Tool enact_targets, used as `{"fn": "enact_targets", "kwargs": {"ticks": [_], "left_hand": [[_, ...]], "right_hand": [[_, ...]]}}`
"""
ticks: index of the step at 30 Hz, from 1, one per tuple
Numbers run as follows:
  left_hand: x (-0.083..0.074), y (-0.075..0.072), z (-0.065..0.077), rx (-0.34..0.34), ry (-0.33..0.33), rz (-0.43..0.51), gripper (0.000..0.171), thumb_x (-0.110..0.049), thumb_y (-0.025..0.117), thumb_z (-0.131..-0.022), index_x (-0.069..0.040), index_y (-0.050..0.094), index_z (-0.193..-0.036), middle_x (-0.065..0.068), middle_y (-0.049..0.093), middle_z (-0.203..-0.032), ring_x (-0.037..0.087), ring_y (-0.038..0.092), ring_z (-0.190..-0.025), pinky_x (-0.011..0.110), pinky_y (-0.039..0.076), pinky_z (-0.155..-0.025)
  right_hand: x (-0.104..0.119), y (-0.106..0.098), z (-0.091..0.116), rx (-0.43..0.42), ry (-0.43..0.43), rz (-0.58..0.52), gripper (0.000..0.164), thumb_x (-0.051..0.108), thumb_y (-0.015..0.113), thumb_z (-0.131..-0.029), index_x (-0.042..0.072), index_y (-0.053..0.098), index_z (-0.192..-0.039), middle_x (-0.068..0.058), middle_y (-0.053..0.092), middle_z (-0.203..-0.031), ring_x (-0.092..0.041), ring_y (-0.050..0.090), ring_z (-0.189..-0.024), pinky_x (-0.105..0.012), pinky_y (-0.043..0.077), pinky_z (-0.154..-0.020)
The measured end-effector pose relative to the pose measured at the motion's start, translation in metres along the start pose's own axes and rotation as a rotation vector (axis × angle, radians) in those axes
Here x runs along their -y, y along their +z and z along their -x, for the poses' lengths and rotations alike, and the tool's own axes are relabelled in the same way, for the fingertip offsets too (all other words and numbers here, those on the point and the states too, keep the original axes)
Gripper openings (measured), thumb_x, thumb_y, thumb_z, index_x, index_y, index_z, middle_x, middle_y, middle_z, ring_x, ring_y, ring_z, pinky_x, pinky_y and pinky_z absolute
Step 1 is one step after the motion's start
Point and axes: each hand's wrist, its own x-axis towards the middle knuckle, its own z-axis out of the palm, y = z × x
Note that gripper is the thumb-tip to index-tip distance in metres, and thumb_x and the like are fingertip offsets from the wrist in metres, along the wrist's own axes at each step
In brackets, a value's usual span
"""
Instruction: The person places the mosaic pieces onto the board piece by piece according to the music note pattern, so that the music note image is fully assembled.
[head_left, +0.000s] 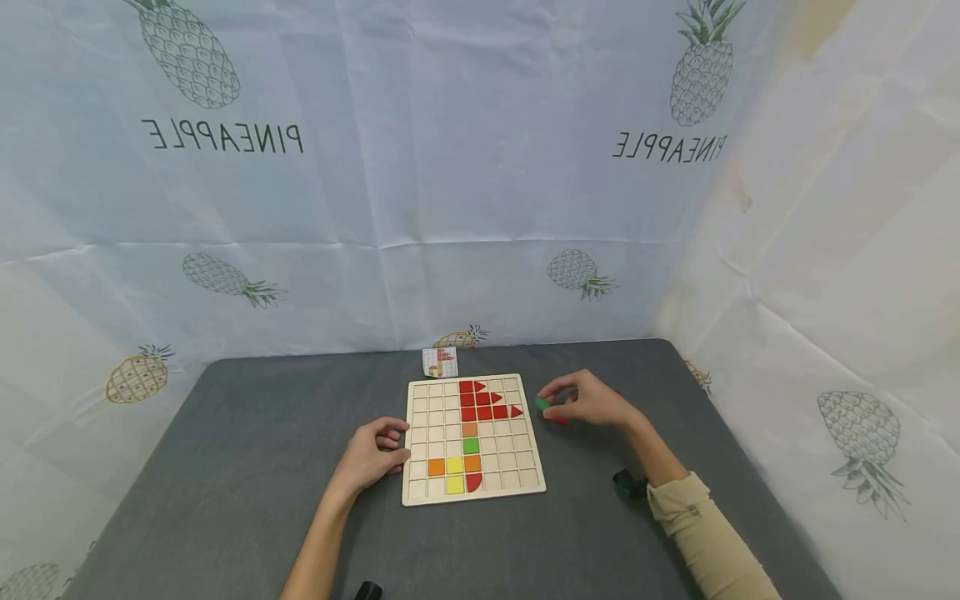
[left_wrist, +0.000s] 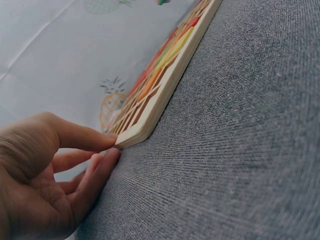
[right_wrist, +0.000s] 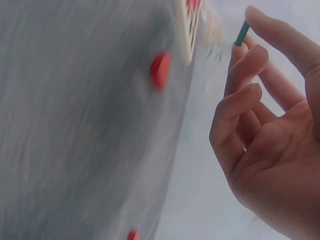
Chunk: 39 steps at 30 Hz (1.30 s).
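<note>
A square wooden grid board [head_left: 510,458] lies on the grey table, with red, orange, yellow and green tiles in some of its cells. At its left edge, my left hand [head_left: 365,460] pinches the rim between thumb and fingers, as the left wrist view shows close up near a corner [left_wrist: 131,137]. Just off the board's right side is my right hand [head_left: 592,402]. It holds a thin green tile [right_wrist: 242,33] between thumb and fingertip, above the table. A red piece [right_wrist: 160,70] lies below that hand, partly hidden by it in the head view.
Behind the board, a small card [head_left: 440,362] with a coloured grid pattern stands near the curtain [head_left: 480,167]. Another red piece [right_wrist: 133,235] shows at the bottom of the right wrist view. A black object [head_left: 628,485] is beside the right wrist; another [head_left: 368,591] sits at the front.
</note>
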Motion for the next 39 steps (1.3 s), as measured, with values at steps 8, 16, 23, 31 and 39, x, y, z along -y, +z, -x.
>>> {"fn": "enact_targets", "kwargs": {"ticks": [8, 16, 23, 31, 39], "left_hand": [[0.001, 0.000, -0.001, 0.001, 0.003, 0.004, 0.042, 0.008, 0.080, -0.088, 0.004, 0.070, -0.129, 0.017, 0.060, -0.108, 0.020, 0.058, -0.090, 0.031, 0.065, -0.063], [0.001, 0.001, -0.001, -0.002, 0.007, -0.002, 0.042, 0.008, 0.080, -0.088, 0.005, 0.070, -0.129, 0.017, 0.060, -0.108, 0.020, 0.058, -0.090, 0.030, 0.064, -0.063], [0.000, 0.000, 0.000, 0.000, 0.009, -0.001, 0.042, 0.007, 0.080, -0.089, 0.004, 0.070, -0.129, 0.018, 0.061, -0.109, 0.020, 0.059, -0.090, 0.030, 0.064, -0.063], [0.000, 0.000, 0.000, 0.007, 0.007, 0.010, 0.040, 0.007, 0.078, -0.090, 0.005, 0.070, -0.129, 0.018, 0.061, -0.109, 0.020, 0.060, -0.091, 0.029, 0.065, -0.064], [0.000, 0.000, 0.000, 0.005, 0.006, 0.002, 0.040, 0.007, 0.078, -0.090, 0.005, 0.070, -0.129, 0.018, 0.061, -0.109, 0.020, 0.061, -0.090, 0.030, 0.065, -0.064]], "right_hand": [[0.039, 0.034, -0.017, 0.082, -0.047, 0.034, 0.027, 0.022, 0.084, -0.096, 0.010, 0.081, -0.120, -0.012, 0.078, -0.103, -0.005, 0.038, -0.052, -0.019, 0.034, -0.050], [0.068, 0.076, -0.032, 0.186, -0.114, 0.052, 0.026, 0.021, 0.086, -0.093, 0.011, 0.082, -0.117, -0.007, 0.079, -0.114, -0.001, 0.049, -0.056, -0.017, 0.045, -0.058], [0.084, 0.111, -0.042, 0.245, -0.122, 0.128, 0.023, 0.024, 0.088, -0.092, 0.016, 0.083, -0.113, 0.004, 0.082, -0.109, -0.003, 0.061, -0.069, -0.016, 0.053, -0.068], [0.100, 0.137, -0.049, 0.260, -0.105, 0.309, 0.023, 0.028, 0.090, -0.091, 0.023, 0.083, -0.111, 0.013, 0.080, -0.109, 0.000, 0.066, -0.093, -0.015, 0.051, -0.074], [0.107, 0.149, -0.053, 0.261, -0.142, 0.398, 0.023, 0.026, 0.091, -0.089, 0.027, 0.083, -0.110, 0.018, 0.079, -0.107, 0.005, 0.063, -0.085, -0.014, 0.048, -0.067]]}}
